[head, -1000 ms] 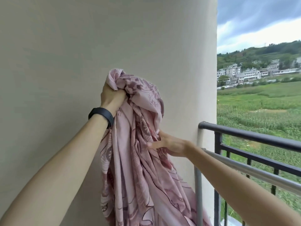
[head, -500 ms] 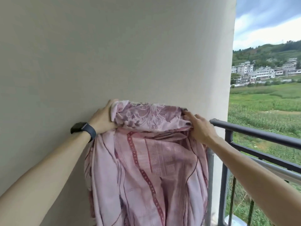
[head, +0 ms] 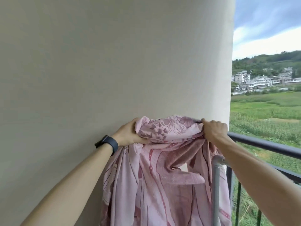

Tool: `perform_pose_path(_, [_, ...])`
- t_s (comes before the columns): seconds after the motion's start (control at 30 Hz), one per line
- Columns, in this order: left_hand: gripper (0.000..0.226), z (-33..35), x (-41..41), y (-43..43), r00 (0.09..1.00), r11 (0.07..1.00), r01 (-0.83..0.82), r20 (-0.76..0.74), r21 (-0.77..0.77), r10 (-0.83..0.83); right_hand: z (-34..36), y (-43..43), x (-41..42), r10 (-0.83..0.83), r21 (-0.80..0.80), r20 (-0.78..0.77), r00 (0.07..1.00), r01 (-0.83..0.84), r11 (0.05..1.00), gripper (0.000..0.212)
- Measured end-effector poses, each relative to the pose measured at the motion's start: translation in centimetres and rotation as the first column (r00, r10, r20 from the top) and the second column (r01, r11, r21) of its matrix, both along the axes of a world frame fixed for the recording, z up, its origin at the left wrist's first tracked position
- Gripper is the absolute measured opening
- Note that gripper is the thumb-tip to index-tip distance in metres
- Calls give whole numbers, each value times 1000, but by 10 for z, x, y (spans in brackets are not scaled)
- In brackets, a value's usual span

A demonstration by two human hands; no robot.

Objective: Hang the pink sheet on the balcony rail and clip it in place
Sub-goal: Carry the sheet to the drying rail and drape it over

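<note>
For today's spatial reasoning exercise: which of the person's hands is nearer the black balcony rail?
Right. The right hand grips the sheet beside the rail; the left hand holds the sheet's far end.

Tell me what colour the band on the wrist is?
The band on the left wrist is black, seen clearly in the head view.

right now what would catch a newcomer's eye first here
The pink sheet, bunched at centre against the beige wall, gripped at its top by the left hand and right hand. At right, the dark balcony rail runs off toward green fields and a hillside village, with no sheet on it yet.
</note>
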State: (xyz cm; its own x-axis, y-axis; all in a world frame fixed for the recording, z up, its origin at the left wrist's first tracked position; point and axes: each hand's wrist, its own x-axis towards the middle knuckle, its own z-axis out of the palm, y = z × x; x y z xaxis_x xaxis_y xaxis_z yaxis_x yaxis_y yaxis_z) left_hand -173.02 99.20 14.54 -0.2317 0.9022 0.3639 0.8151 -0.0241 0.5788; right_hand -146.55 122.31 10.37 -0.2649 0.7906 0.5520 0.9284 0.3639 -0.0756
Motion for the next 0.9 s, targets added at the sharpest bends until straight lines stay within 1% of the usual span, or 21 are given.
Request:
perform_pose_path(0.03, [73,-2,7,5,1000,999,25,-9,-28,-25,-5,1,7,1,-38,-44,999,-2,999,35])
perform_pose_path(0.07, [70,-5,14,9,999,999,38,-27,-38,-39,-12,3,15,6,-38,-98,995,-10,999,33])
perform_pose_path(0.13, [68,-10,30,18,997,997,67,-39,-34,-69,-20,4,35,9,-45,-215,977,-20,999,35])
perform_pose_path(0.2, [72,-10,40,23,994,994,109,18,-32,-108,-16,6,51,37,-55,-253,967,-52,997,35])
perform_pose_path(0.27, [71,-1,55,31,972,981,194,143,-23,-188,-8,9,72,21,-84,-291,956,-48,995,37])
perform_pose_path(0.33, [63,13,78,42,923,960,280,266,28,-277,-3,13,100,-5,-59,-332,943,-16,998,41])
perform_pose_path(0.37, [59,22,92,46,905,949,307,289,66,-313,-1,14,114,-21,-37,-359,933,8,999,44])
perform_pose_path(0.43, [54,42,121,52,886,935,328,300,136,-354,4,13,141,-55,-7,-408,911,57,998,48])
perform_pose_path(0.53, [45,73,161,50,858,911,328,324,252,-398,20,6,171,-84,22,-485,870,109,994,49])
perform_pose_path(0.67, [34,115,213,44,791,831,376,324,410,-518,50,-2,205,-69,106,-577,814,158,982,47])
perform_pose_path(0.77, [27,137,253,38,751,785,404,320,469,-577,67,-14,242,-62,154,-592,804,188,970,56])
perform_pose_path(0.83, [27,140,279,38,718,758,433,321,487,-617,71,-20,272,-67,162,-612,788,208,965,55])
perform_pose_path(0.9, [31,134,304,40,683,734,465,326,494,-653,68,-23,301,-81,161,-627,774,231,960,52])
